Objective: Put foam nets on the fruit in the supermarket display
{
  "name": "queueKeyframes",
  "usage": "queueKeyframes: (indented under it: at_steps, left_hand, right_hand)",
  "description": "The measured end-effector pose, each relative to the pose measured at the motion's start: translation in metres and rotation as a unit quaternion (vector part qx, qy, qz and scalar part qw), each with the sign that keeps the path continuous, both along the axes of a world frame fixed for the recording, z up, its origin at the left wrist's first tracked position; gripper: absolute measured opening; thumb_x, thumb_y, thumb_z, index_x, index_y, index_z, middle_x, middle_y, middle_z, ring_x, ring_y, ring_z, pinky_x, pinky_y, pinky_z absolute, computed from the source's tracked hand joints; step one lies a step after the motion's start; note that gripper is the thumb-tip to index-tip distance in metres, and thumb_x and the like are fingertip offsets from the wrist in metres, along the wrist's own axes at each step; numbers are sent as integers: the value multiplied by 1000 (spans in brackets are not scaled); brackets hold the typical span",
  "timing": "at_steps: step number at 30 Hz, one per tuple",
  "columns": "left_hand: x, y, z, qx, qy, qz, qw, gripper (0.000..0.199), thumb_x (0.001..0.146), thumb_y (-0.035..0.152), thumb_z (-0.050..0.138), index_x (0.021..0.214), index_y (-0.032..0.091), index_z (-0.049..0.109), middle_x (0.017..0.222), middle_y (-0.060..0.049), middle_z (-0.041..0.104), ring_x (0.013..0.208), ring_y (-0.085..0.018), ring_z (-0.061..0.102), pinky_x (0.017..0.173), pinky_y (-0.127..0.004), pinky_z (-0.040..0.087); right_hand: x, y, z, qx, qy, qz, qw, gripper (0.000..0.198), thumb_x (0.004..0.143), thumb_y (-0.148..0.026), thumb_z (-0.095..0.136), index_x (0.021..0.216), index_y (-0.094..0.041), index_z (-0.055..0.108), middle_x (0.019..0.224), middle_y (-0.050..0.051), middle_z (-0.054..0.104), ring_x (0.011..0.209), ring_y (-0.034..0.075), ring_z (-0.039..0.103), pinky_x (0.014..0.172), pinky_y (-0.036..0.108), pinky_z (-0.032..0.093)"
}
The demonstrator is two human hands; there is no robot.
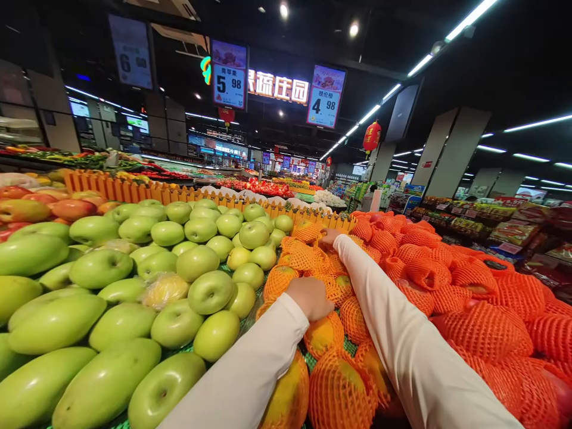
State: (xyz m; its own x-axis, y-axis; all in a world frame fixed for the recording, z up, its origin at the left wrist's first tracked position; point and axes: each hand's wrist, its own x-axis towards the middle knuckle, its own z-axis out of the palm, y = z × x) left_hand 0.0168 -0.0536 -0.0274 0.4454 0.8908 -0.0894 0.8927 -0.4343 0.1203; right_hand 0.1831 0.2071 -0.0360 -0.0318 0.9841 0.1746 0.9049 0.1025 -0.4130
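Note:
My left hand (pixel 310 297) is low over the heap of oranges in orange foam nets (pixel 342 390). Its fingers curl down out of sight, and a netted orange (pixel 324 335) lies just below the thumb. Farther back, my right hand (pixel 329 237) reaches to the rear of the same heap, its fingers bent over a netted orange (pixel 308 231) near the fence. What the left fingers close on is hidden by the back of the hand. Long white sleeves cover both arms.
Green apples (pixel 165 322) fill the left side, with one wrapped yellowish fruit (pixel 165 291) among them. Red-netted fruit (pixel 482 328) is piled on the right. A low orange picket fence (pixel 179 193) borders the back. Price signs (pixel 326 95) hang overhead.

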Motion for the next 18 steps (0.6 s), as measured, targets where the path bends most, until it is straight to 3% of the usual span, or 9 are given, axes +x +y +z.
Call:
queueKeyframes:
  at_steps: [3, 9, 14, 18]
  left_hand:
    - [0, 0, 0, 1, 3, 0, 1000, 53, 91, 43, 46, 121, 8, 72, 119, -24, 72, 114, -36, 69, 94, -43, 56]
    - [0, 1, 0, -3, 13, 2, 1000, 53, 92, 44, 45, 124, 9, 70, 122, -23, 72, 117, -35, 68, 94, -41, 56]
    - [0, 2, -1, -7, 14, 0, 1000, 54, 92, 44, 45, 125, 9, 70, 122, -23, 71, 116, -36, 69, 93, -42, 55]
    - [-1, 4, -5, 5, 7, 0, 1000, 52, 92, 45, 46, 120, 9, 73, 117, -24, 73, 112, -36, 70, 90, -41, 56]
  right_hand:
    - [-1, -5, -14, -22, -20, 5, 1000, 69, 58, -12, 81, 125, -22, 67, 111, 12, 74, 100, 33, 71, 90, 40, 55]
    - [-9, -12, -12, 1, -61, -25, 998, 80, 53, -9, 85, 129, -24, 62, 117, 14, 70, 113, 37, 66, 100, 48, 48]
    - [-11, -18, -7, 80, -41, -110, 990, 80, 60, -13, 85, 133, -22, 53, 129, 19, 62, 127, 39, 57, 113, 59, 30]
    - [4, -20, 0, 146, 38, -193, 970, 88, 66, -21, 82, 142, -20, 38, 142, 23, 50, 130, 39, 55, 113, 57, 32]
